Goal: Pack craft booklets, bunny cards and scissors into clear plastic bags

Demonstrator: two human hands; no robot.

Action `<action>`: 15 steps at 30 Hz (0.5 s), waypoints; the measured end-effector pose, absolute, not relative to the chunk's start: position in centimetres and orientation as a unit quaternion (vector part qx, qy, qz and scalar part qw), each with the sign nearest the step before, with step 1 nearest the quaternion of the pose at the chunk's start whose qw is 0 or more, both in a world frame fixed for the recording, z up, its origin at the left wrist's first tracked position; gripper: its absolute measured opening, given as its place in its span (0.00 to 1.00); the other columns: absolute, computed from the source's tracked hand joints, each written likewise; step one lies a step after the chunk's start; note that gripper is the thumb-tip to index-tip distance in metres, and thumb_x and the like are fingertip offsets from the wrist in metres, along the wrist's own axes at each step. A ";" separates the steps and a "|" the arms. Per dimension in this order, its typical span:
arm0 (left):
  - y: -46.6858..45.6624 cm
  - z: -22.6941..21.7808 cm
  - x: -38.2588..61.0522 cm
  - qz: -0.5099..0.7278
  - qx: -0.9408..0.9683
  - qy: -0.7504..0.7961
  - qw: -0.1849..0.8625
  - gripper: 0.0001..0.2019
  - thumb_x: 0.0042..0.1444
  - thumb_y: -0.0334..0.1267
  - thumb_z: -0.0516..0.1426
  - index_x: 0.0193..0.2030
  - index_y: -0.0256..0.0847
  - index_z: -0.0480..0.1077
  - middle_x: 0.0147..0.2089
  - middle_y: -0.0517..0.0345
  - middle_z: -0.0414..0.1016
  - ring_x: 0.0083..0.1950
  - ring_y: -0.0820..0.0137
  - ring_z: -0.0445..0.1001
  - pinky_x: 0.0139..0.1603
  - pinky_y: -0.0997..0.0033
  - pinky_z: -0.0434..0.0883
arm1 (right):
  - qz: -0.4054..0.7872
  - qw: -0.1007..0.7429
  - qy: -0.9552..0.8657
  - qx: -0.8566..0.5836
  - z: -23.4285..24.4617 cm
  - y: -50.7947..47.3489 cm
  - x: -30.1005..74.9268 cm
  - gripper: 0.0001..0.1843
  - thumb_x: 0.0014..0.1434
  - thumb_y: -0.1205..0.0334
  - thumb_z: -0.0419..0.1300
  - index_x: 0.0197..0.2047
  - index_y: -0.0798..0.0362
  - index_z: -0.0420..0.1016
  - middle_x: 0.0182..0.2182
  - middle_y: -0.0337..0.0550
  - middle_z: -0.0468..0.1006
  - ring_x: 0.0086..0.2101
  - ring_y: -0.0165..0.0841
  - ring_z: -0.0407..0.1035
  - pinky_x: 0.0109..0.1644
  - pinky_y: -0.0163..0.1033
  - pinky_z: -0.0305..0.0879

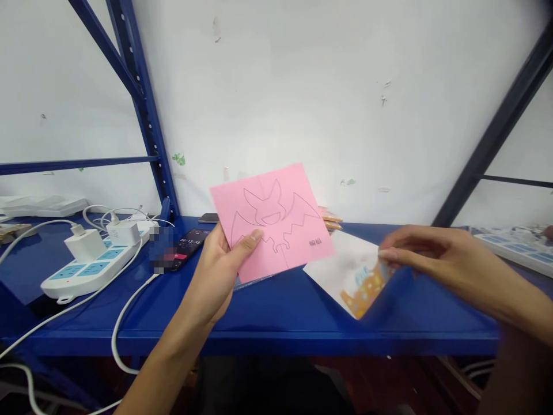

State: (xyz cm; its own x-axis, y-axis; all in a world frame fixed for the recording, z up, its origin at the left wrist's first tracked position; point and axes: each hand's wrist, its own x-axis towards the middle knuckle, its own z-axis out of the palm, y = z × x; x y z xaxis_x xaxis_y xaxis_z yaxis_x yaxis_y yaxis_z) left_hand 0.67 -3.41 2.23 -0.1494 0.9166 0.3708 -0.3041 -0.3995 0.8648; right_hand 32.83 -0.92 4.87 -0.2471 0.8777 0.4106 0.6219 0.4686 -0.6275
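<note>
While a person stands at a blue steel shelving unit set against a scuffed white wall, both forearms reach out over its blue shelf board. Toward the left of the frame lie a white power strip with two white chargers plugged in, loops of white cable, and a phone with a lit screen, a pixelated patch covering the spot just beside it. At the middle of the frame, a pink sheet of paper is raised above the shelf by the left hand, which is held fairly closed around the sheet's lower edge, the thumb across the front and the fingers behind. The wrist is turned so that the sheet tilts up toward the wearer's eyes, apparently to keep its pencilled bat outline in view. Toward the right, the right hand reaches across with its fingers curled, forming a narrow pinch at the top edge of a white paper packet with orange printing, which leans on the shelf. Blur prevents judging how firm that pinch is. Orange packets show behind the pink sheet.
</note>
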 end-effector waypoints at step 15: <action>-1.7 -1.8 3.8 0.585 0.509 0.357 0.521 0.26 0.58 0.40 0.67 0.63 0.37 0.71 0.65 0.38 0.74 0.66 0.48 0.73 0.64 0.47 0.72 | 0.223 0.421 -0.817 -0.325 5.1 -2.3 31.8 0.08 0.54 0.59 0.75 0.31 0.44 0.80 0.31 0.38 0.79 0.34 0.33 0.73 0.40 0.34 0.71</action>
